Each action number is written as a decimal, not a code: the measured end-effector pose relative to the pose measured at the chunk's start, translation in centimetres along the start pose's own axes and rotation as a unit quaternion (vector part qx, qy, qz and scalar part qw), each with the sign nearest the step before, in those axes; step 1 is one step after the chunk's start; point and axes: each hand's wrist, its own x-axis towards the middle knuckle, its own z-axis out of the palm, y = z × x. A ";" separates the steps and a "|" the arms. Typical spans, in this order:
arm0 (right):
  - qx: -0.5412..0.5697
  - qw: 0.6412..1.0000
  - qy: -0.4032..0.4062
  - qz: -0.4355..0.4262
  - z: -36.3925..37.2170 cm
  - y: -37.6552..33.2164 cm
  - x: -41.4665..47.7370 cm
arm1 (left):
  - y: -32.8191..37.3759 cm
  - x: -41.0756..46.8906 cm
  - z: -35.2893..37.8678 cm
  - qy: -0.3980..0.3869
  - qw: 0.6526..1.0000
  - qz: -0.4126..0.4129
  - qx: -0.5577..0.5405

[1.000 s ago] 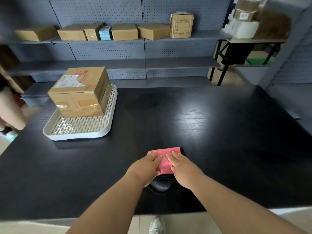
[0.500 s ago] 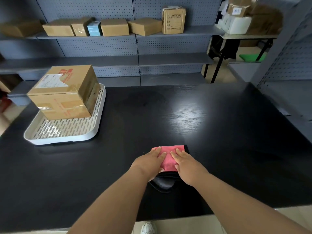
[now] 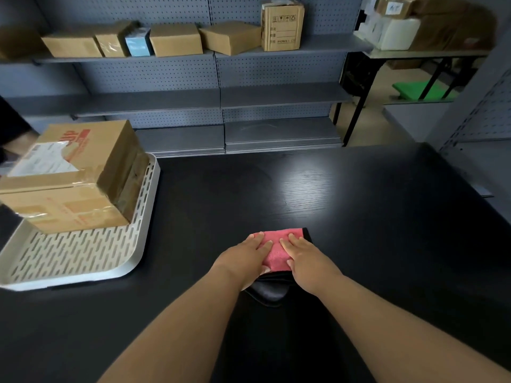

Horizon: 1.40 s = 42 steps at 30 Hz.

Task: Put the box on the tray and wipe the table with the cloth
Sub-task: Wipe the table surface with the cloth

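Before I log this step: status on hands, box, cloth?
Left hand, right hand flat on cloth. Box on tray. Tray left of cloth, apart.

The cloth (image 3: 276, 252) was pinkish red with a black border and underside. The table (image 3: 359, 217) was black with faint wood grain. The tray (image 3: 83, 255) was off-white, patterned with rows of short slots. The box (image 3: 69, 189) was brown cardboard with red print and a white label. The pegboard (image 3: 154, 76) was grey-blue, evenly dotted with holes.
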 end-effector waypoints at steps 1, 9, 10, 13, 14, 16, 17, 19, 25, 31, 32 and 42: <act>0.001 1.000 0.000 0.001 -0.4 0.0 0.9 | -0.5 0.7 -0.5 0.002 1.000 0.001 0.001; 0.003 1.000 0.015 0.005 -3.1 -0.5 7.7 | -4.6 5.8 -3.2 0.016 1.000 -0.004 -0.015; 0.003 1.000 0.015 0.006 -3.5 -0.6 8.5 | -5.1 6.5 -3.5 0.018 1.000 -0.003 -0.015; 0.004 1.000 0.012 0.015 -4.4 -0.9 11.2 | -6.9 8.4 -4.5 0.022 1.000 0.003 -0.006; 0.002 1.000 0.012 0.016 -4.6 -1.0 12.0 | -7.4 9.0 -4.8 0.024 1.000 0.003 -0.003; -0.003 1.000 0.011 0.015 -5.2 -1.3 13.6 | -8.5 10.1 -5.4 0.028 1.000 0.003 0.001; -0.005 1.000 0.010 0.015 -5.6 -1.5 14.3 | -8.9 10.6 -5.7 0.030 1.000 0.002 0.002; -0.008 1.000 0.009 0.016 -6.3 -1.7 15.8 | -9.8 11.6 -6.4 0.035 0.999 -0.002 0.000; -0.019 0.999 0.007 0.025 -7.6 -2.1 19.3 | -11.8 14.2 -7.6 0.037 0.999 -0.016 -0.006; -0.028 0.999 0.012 0.024 -8.3 -2.2 21.1 | -12.8 15.8 -8.4 0.031 0.999 -0.024 -0.005; -0.029 0.999 0.012 0.023 -8.4 -2.2 21.3 | -12.9 15.8 -8.6 0.031 0.999 -0.025 -0.005; -0.020 0.999 0.021 0.022 -8.1 -2.1 19.9 | -11.8 15.3 -9.0 0.017 0.999 -0.044 0.014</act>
